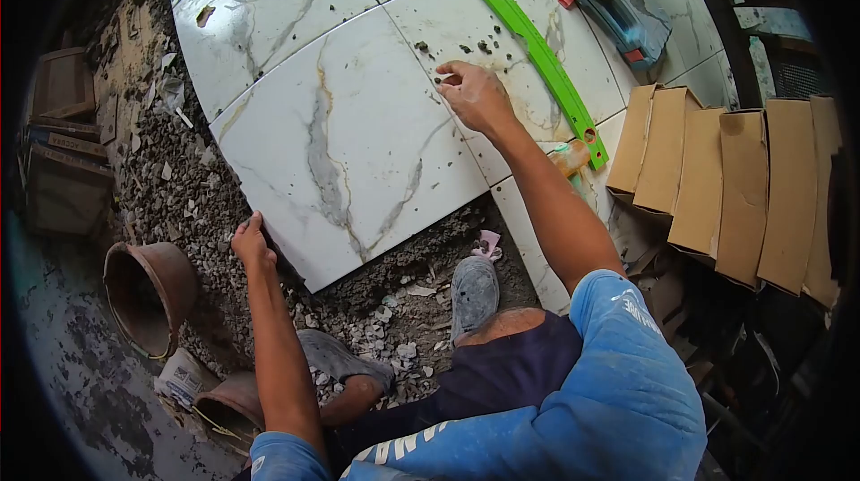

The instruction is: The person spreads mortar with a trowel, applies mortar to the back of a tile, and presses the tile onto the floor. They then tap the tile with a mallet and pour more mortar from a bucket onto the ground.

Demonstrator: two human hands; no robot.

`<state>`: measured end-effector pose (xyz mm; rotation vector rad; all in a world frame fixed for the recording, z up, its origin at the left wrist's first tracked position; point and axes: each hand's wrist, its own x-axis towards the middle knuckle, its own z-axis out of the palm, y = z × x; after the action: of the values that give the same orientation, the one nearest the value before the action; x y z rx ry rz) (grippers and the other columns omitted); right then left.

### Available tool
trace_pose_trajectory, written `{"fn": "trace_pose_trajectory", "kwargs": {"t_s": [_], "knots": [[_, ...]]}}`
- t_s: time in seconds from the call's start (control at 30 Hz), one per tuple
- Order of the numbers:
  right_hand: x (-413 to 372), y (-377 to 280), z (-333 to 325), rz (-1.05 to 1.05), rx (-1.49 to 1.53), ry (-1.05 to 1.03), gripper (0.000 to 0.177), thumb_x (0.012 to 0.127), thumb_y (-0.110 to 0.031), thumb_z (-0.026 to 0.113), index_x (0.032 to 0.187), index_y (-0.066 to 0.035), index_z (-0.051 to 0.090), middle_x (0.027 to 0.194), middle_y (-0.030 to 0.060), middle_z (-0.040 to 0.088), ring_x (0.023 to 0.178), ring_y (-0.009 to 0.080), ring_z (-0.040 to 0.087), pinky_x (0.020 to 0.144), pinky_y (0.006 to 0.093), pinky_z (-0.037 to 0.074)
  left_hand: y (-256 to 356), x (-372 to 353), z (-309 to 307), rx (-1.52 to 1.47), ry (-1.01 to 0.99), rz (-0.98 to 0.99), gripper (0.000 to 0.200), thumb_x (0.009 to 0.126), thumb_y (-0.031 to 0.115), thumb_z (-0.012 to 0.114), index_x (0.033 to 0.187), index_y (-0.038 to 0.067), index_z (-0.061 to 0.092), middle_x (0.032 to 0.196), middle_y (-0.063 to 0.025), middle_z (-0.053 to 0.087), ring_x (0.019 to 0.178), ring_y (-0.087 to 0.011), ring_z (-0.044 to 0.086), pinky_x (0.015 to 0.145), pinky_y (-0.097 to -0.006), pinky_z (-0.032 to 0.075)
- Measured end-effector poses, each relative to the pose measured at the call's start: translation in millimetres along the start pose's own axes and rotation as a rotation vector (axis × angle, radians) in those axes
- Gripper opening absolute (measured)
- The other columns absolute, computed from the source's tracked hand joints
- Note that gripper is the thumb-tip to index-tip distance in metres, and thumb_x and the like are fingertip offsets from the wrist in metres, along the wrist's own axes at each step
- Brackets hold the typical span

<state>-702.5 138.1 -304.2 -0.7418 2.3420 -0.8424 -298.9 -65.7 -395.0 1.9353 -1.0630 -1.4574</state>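
Gripping the big white marble-look tile [349, 141] at its 7 o'clock edge with our left hand [253, 244]; right hand [475, 94] pinches at 1 o'clock, whatever's inside hidden.

I see a green level [528, 42] lying slantwise at the top, with a blue case [618, 6] just beyond it. Cardboard sheets [735, 185] lean in a row at right. At left, a bucket [148, 288] lies tipped beside rubble [179, 185], with boxes [58, 150] further out.

Glossy, smooth marble-look tile [340, 136]; rough grey mortar bed [403, 279]; matt brown cardboard sheets [743, 185]; green plastic level [528, 42].
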Motion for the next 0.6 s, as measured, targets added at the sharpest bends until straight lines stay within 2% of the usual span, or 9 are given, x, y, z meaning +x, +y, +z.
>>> {"fn": "trace_pose_trajectory", "kwargs": {"t_s": [0.03,0.17,0.23,0.27,0.3,0.37,0.43,0.53,0.6], "knots": [[-2,-3,0,0.002,-0.001,0.008,0.032,0.082,-0.022,0.064,0.111,-0.009,0.065,0.098,0.0130,0.070,0.093,0.0289,0.066,0.084,0.0361,0.050,-2,4,-1,-0.001,-0.008,0.002,0.016,0.084,0.011,0.070,0.079,0.003,0.058,0.073,-0.0011,0.058,0.062,-0.0125,0.052,0.057,-0.0280,0.045],[-14,-13,29,-0.439,-0.213,0.234,0.035,0.086,-0.028,0.061,0.110,-0.002,0.064,0.112,0.0186,0.063,0.104,0.0342,0.060,0.090,0.0411,0.048,0,4,-3,0.045,-0.021,0.009,0.017,0.084,0.014,0.071,0.082,0.001,0.059,0.074,-0.0015,0.058,0.063,-0.0127,0.051,0.058,-0.0279,0.044],[-32,-35,52,-0.561,-0.328,0.268,0.041,0.089,-0.031,0.060,0.120,-0.004,0.059,0.125,0.0241,0.054,0.118,0.0394,0.050,0.100,0.0461,0.040,5,6,0,0.500,0.139,0.344,0.019,0.083,0.015,0.070,0.083,-0.001,0.059,0.077,-0.0058,0.062,0.069,-0.0193,0.058,0.066,-0.0349,0.048],[-38,-39,65,-0.579,-0.339,0.264,0.045,0.089,-0.033,0.059,0.124,-0.004,0.056,0.131,0.0236,0.049,0.124,0.0390,0.045,0.104,0.0477,0.036,39,-25,15,0.923,0.197,0.535,0.026,0.082,0.018,0.070,0.095,-0.002,0.060,0.097,-0.0148,0.064,0.092,-0.0293,0.060,0.083,-0.0443,0.046],[-41,-40,75,-0.595,-0.349,0.259,0.050,0.090,-0.035,0.059,0.128,-0.004,0.053,0.137,0.0232,0.045,0.130,0.0386,0.040,0.107,0.0493,0.031,52,-35,29,0.924,0.200,0.546,0.026,0.082,0.018,0.070,0.095,-0.002,0.060,0.097,-0.0148,0.064,0.092,-0.0293,0.060,0.083,-0.0443,0.046],[-40,-50,82,-0.595,-0.345,0.275,0.056,0.090,-0.037,0.057,0.132,-0.002,0.048,0.142,0.0230,0.039,0.134,0.0387,0.033,0.110,0.0509,0.024,70,-43,59,0.937,0.047,1.182,0.039,0.083,0.022,0.068,0.113,0.001,0.057,0.126,-0.0195,0.052,0.119,-0.0356,0.047,0.101,-0.0481,0.034],[-36,-65,82,-0.614,-0.327,0.287,0.062,0.090,-0.039,0.056,0.137,0.000,0.043,0.147,0.0229,0.033,0.139,0.0387,0.027,0.112,0.0524,0.018,86,-41,93,1.023,-0.108,1.236,0.052,0.086,0.025,0.066,0.129,0.002,0.048,0.143,-0.0191,0.037,0.134,-0.0354,0.032,0.109,-0.0469,0.025],[-36,-88,60,-0.573,-0.300,0.334,0.072,0.090,-0.040,0.053,0.143,0.004,0.031,0.154,0.0220,0.017,0.143,0.0402,0.013,0.113,0.0569,0.009,97,-22,141,1.127,-0.198,1.317,0.062,0.091,0.035,0.057,0.140,0.004,0.037,0.152,-0.0167,0.025,0.141,-0.0340,0.020,0.114,-0.0469,0.016],[-42,-83,57,-0.517,-0.338,0.308,0.072,0.092,-0.041,0.050,0.144,0.003,0.028,0.154,0.0218,0.017,0.144,0.0399,0.011,0.113,0.0560,0.005,103,-13,168,1.214,-0.242,1.299,0.069,0.093,0.044,0.049,0.146,0.004,0.028,0.155,-0.0154,0.019,0.144,-0.0321,0.014,0.116,-0.0465,0.010]]}}
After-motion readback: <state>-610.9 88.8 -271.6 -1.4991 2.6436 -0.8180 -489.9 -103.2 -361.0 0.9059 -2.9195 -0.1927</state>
